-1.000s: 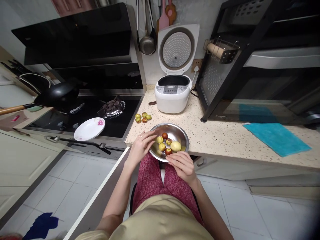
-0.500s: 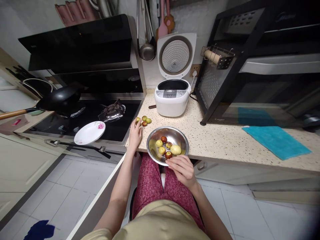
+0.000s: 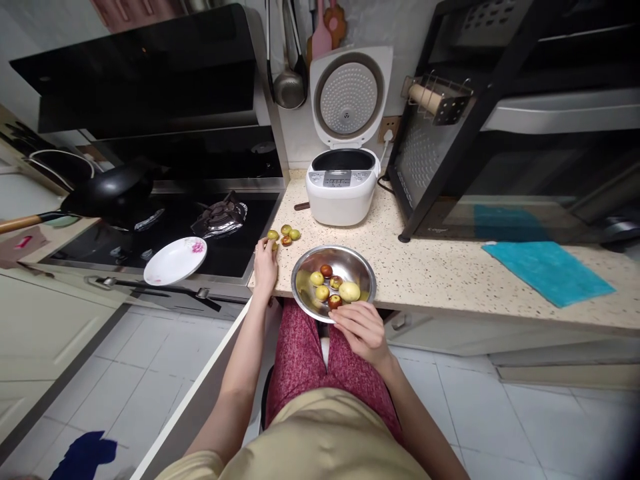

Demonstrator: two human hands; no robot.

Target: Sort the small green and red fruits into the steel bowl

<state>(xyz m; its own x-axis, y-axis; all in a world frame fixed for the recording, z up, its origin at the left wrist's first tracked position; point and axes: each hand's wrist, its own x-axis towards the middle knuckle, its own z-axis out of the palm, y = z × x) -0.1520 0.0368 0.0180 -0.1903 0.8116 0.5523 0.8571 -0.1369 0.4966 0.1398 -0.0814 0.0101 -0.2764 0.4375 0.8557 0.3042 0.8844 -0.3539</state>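
A steel bowl (image 3: pixel 358 268) sits at the counter's front edge with several small green and red fruits (image 3: pixel 329 286) in a little water. My right hand (image 3: pixel 361 328) holds the bowl's near rim. My left hand (image 3: pixel 265 261) rests on the counter left of the bowl, fingertips on one of the loose fruits (image 3: pixel 283 235) lying there; whether it grips that fruit is unclear.
A white rice cooker (image 3: pixel 341 187) stands open behind the bowl. Left is a black hob with a flowered white plate (image 3: pixel 174 261) and a black pan (image 3: pixel 107 190). A black oven rack (image 3: pixel 505 120) and a teal cloth (image 3: pixel 546 270) are on the right.
My left hand left the bowl's rim and moved left and back to the loose fruits on the counter. My right hand stayed at the bowl's near rim.
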